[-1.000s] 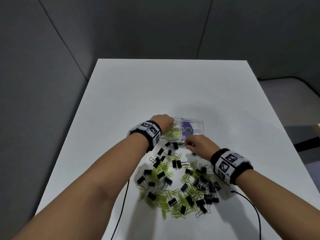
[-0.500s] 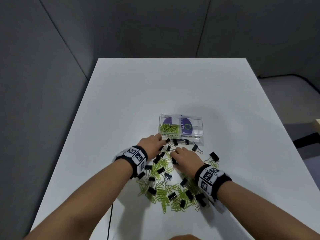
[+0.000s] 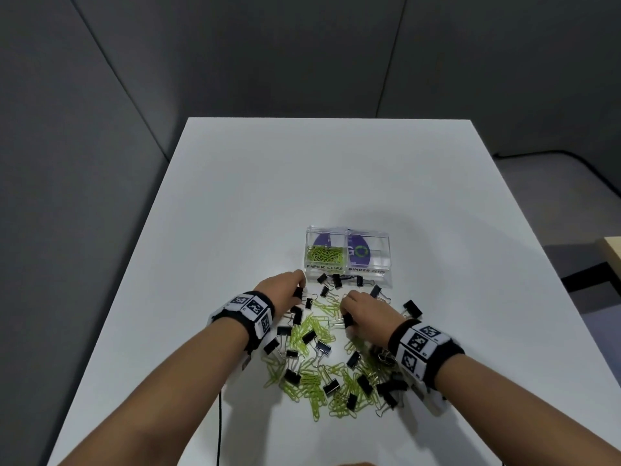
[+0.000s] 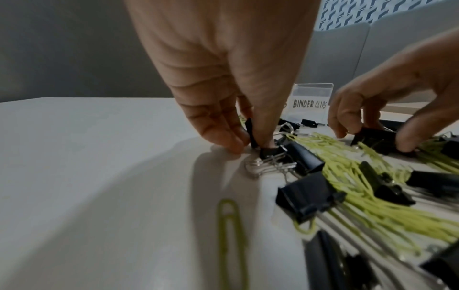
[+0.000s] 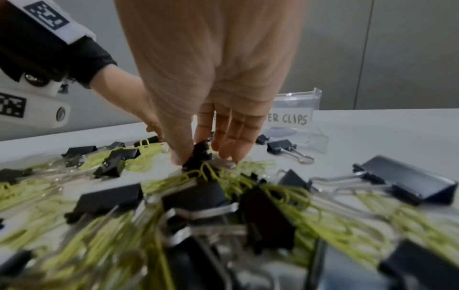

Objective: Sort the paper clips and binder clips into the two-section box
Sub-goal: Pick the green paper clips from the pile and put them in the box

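Observation:
A clear two-section box (image 3: 348, 268) stands on the white table (image 3: 302, 179); its left half, marked PAPER CLIPS, holds green paper clips (image 3: 325, 255), and no clips show in its right half, marked BINDER CLIPS (image 4: 309, 103). Before it lies a mixed heap of green paper clips (image 3: 312, 334) and black binder clips (image 3: 364, 384). My left hand (image 3: 285, 290) pinches a black binder clip (image 4: 250, 135) at the heap's far left edge. My right hand (image 3: 366, 314) pinches another black binder clip (image 5: 200, 155) at the heap's far side.
Several loose binder clips (image 3: 336, 280) lie right in front of the box. One clip (image 3: 412, 308) sits apart to the right. A black cable (image 3: 220, 428) runs off the table's near edge. Grey partition walls (image 3: 302, 45) stand behind the table.
Both hands have drawn back from the box to the heap. Each now pinches a black binder clip at the heap's far side.

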Action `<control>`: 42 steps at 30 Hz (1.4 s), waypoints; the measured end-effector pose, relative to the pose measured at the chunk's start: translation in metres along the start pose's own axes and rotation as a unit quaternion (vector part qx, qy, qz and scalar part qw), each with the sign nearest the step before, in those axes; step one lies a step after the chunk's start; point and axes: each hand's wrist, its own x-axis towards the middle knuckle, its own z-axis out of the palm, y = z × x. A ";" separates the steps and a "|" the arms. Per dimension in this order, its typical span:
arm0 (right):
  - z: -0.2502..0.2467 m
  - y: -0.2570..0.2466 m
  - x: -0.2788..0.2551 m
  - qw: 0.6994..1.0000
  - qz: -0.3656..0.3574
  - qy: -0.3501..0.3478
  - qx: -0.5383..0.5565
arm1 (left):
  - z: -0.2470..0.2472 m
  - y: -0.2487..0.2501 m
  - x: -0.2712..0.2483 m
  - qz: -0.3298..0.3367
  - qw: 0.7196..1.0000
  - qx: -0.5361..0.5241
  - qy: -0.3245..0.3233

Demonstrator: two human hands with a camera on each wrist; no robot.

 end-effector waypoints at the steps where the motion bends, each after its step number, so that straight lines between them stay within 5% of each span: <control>1: 0.002 0.000 -0.001 1.000 0.003 -0.002 0.000 | 0.000 -0.001 0.000 -0.003 1.000 -0.001 0.002; 10: 0.005 0.001 -0.004 1.000 -0.008 0.016 -0.013 | -0.003 0.007 0.000 -0.042 0.996 0.009 0.082; 15: -0.015 0.021 -0.004 0.995 0.043 0.084 0.045 | 0.001 0.022 -0.006 0.079 0.990 0.057 0.099; 20: -0.022 0.042 0.002 0.984 0.135 0.109 0.035 | 0.022 0.035 -0.008 0.188 0.970 0.155 0.022; 28: -0.007 0.033 0.004 0.988 0.131 0.074 0.014 | 0.033 0.024 -0.010 0.178 0.963 0.204 0.009; 32: -0.004 0.034 -0.001 0.997 0.062 0.049 0.015 | 0.035 0.023 -0.013 0.180 0.966 0.186 0.017; 42: -0.005 0.053 -0.017 0.982 0.117 0.136 0.055 | 0.039 0.034 -0.009 0.158 0.971 0.179 0.019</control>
